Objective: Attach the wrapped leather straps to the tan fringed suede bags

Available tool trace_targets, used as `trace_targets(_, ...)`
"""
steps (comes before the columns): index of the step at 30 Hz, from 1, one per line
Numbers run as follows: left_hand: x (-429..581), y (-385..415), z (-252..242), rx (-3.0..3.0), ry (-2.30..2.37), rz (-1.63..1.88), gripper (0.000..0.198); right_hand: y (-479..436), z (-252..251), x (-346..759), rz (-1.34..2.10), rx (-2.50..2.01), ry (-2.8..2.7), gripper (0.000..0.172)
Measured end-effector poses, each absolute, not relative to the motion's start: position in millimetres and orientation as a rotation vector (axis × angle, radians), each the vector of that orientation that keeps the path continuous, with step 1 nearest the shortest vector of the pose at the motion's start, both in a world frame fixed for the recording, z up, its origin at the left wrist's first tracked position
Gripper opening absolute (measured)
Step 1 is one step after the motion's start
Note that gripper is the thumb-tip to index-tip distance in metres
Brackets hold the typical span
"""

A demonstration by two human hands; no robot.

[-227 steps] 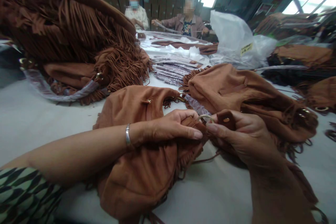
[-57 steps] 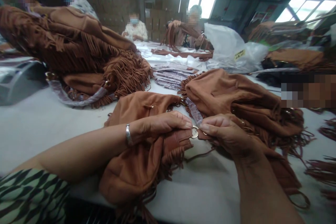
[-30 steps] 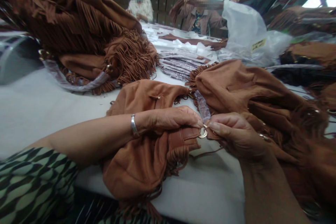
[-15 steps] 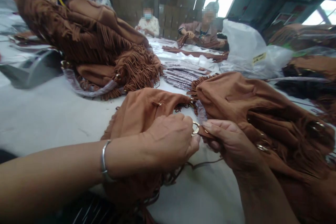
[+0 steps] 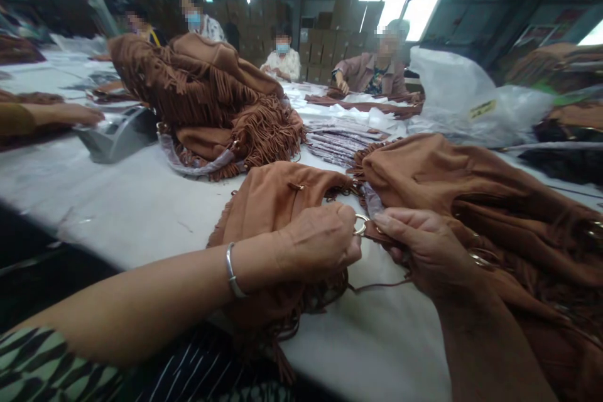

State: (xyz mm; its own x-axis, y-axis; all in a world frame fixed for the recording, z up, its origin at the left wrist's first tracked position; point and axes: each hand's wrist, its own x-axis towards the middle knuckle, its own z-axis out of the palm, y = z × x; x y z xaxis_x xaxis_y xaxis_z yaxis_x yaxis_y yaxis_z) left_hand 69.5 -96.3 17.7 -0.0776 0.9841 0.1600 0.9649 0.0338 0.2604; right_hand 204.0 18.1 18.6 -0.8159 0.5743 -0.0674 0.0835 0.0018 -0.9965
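Brown suede-like bag [image 5: 268, 195] with fringe lies on the table in front of me, partly under my left forearm. My left hand [image 5: 325, 242], a silver bangle at its wrist, is closed at a gold metal ring [image 5: 360, 224]; its fingertips are turned away from view. A brown strap [image 5: 378, 233] meets the ring on the right. My right hand [image 5: 419, 242] pinches that strap between thumb and fingers. A thin brown cord [image 5: 381, 284] trails below both hands.
A heap of fringed brown bags [image 5: 202, 94] stands at back left beside a grey dispenser-like object [image 5: 120, 132], near another person's hand [image 5: 80, 114]. More brown bags [image 5: 424, 169] lie at right, before clear plastic bags [image 5: 452, 81]. Wrapped straps [image 5: 342, 141] lie mid-table. Several people sit beyond.
The view has swung left, so everything appears shifted right. Another person's hand now shows at the left. My hands keep the same hold at the ring and strap.
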Motion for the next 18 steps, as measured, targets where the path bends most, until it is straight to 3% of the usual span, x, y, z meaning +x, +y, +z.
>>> trace_targets(7, 44, -88, 13, 2.252, 1.867, 0.288, 0.019, 27, 10, 202, 1.956, -0.728, -2.003, 0.039)
trace_targets(13, 30, -80, 7, 2.244, 1.627, 0.368, 0.018, 34, -5, 193, 2.116, -0.756, -1.889, 0.039)
trace_targets(18, 30, -78, 4, 2.155, 1.636, 0.538, 0.038, 37, -3, 194, 2.124, -0.793, -1.815, 0.041)
